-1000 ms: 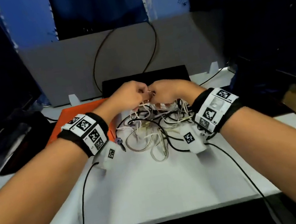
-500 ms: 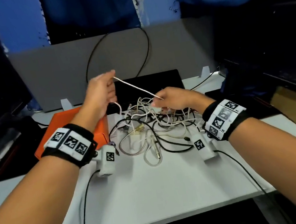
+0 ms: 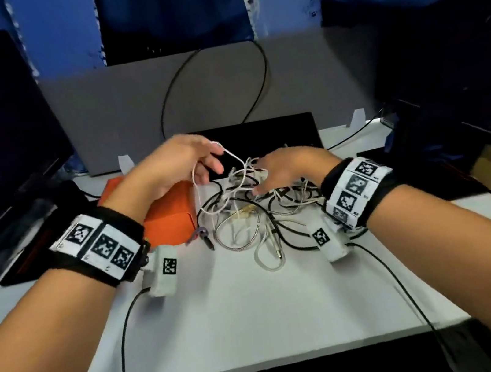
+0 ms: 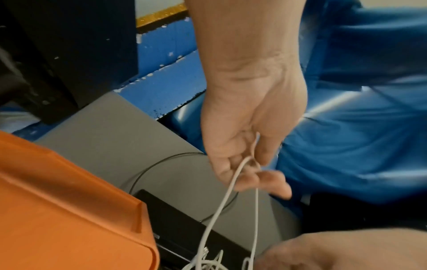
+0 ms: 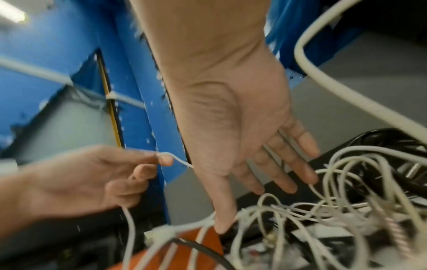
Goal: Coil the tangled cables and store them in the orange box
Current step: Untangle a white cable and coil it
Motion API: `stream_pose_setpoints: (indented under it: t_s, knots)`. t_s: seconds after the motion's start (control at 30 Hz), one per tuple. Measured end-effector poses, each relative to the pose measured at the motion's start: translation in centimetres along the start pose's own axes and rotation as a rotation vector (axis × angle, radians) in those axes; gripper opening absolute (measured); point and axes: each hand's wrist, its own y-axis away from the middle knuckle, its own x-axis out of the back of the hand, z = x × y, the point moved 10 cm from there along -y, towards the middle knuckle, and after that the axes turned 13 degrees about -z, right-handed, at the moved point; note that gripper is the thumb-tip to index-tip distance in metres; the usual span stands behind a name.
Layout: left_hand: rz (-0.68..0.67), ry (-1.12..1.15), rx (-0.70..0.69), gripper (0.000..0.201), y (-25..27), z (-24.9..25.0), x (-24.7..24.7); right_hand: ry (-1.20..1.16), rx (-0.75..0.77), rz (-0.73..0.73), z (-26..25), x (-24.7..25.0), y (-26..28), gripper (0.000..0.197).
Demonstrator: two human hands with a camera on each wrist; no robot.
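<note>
Dropped lower since half a second back, left hand (image 3: pixel 176 164) pinches thin white cable (image 3: pixel 235 158) over orange box (image 3: pixel 169 220) — right hand (image 3: pixel 286 169), fingers spread, nearer tangled cables (image 3: pixel 252 217) on white counter (image 3: pixel 258 312).

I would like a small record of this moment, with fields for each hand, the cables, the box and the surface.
left hand: raised over the near corner of the box, fingers curled round a loop of thin white cable
right hand: fingers spread, reaching into the pile, gripping nothing
cable pile: white, black and metal-braided cables, tangled on the table
orange box: left of the pile; inside not visible
table: white
</note>
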Motion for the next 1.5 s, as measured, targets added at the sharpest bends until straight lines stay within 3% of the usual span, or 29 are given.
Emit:
stream_pose_setpoints:
  t_s: [0.07, 0.17, 0.23, 0.3, 0.4, 0.47, 0.53, 0.6, 0.67, 0.73, 0.83, 0.97, 1.07, 1.13, 1.2, 1.23, 1.3, 1.37, 1.43, 1.5]
  knots:
    - [-0.124, -0.188, 0.128, 0.027, -0.8, -1.2, -2.4, 0.095, -0.081, -0.097, 1.0, -2.0, -1.8, 0.062]
    - [-0.151, -0.291, 0.206, 0.03, -2.3, -2.0, -4.3, 0.127, -0.071, -0.147, 1.5, -3.9, -3.1, 0.021]
    - [-0.184, -0.33, 0.215, 0.027, -3.6, -1.8, -5.4, 0.09, -0.016, -0.017, 1.5, -2.4, -2.9, 0.023]
    - [-0.259, -0.36, 0.226, 0.033, -4.8, -1.7, -6.8, -0.046, 0.047, 0.232, 2.0, 1.5, -2.0, 0.024]
    - [-0.304, -0.477, 0.242, 0.045, -6.3, -1.7, -8.2, -0.608, 0.222, 0.557, 3.6, 7.3, 0.6, 0.017]
    - [-0.308, -0.526, 0.225, 0.054, -7.3, -1.6, -8.6, -0.819, 0.345, 0.675, 4.2, 9.8, 2.3, 0.011]
    - [-0.282, -0.364, 0.22, 0.068, -7.8, -1.7, -8.2, -0.843, 0.412, 0.736, 4.0, 11.3, 3.8, 0.007]
    - [-0.233, -0.117, 0.155, 0.072, -8.1, -1.0, -7.2, -0.78, 0.443, 0.748, 3.5, 12.0, 4.4, 0.009]
    - [-0.18, 0.069, 0.04, 0.056, -8.2, 0.5, -6.1, -0.689, 0.443, 0.71, 3.0, 12.0, 4.2, 0.012]
    - [-0.14, 0.114, -0.041, 0.04, -8.1, 2.1, -4.9, -0.631, 0.437, 0.656, 2.5, 11.7, 3.8, 0.01]
    - [-0.154, 0.061, -0.079, 0.037, -7.9, 3.4, -3.8, -0.62, 0.429, 0.654, 2.1, 12.2, 3.8, 0.005]
    - [-0.137, -0.316, -0.054, 0.016, -7.5, 4.1, -2.7, -0.653, 0.384, 0.738, 2.3, 13.6, 4.2, 0.004]
    - [-0.061, -0.152, -0.036, 0.022, -7.0, 3.6, -0.4, -0.732, 0.399, 0.761, 2.9, 14.5, 3.9, 0.009]
    - [-0.003, 0.012, -0.033, 0.042, -6.8, 3.4, 1.2, -0.72, 0.451, 0.672, 2.3, 14.2, 3.2, 0.006]
    - [0.037, -0.109, -0.092, 0.059, -6.9, 4.1, 1.8, -0.659, 0.512, 0.585, 0.8, 13.6, 2.9, 0.007]
    - [0.019, -0.202, -0.137, 0.056, -7.1, 4.8, 1.3, -0.629, 0.533, 0.563, 0.0, 13.4, 2.9, 0.009]
    - [-0.034, -0.289, -0.173, 0.03, -7.4, 5.3, 0.1, -0.627, 0.566, 0.566, -0.9, 13.5, 3.1, 0.012]
    - [-0.065, -0.198, -0.166, 0.013, -7.6, 5.3, -0.6, -0.661, 0.587, 0.613, -1.0, 14.1, 3.9, 0.012]
    - [-0.058, -0.025, -0.196, 0.018, -7.2, 5.9, -0.2, -0.649, 0.554, 0.668, -0.6, 15.0, 5.1, 0.014]
    - [0.073, 0.014, -0.242, 0.039, -6.5, 7.0, 2.2, -0.543, 0.395, 0.688, 0.9, 16.0, 5.8, 0.021]
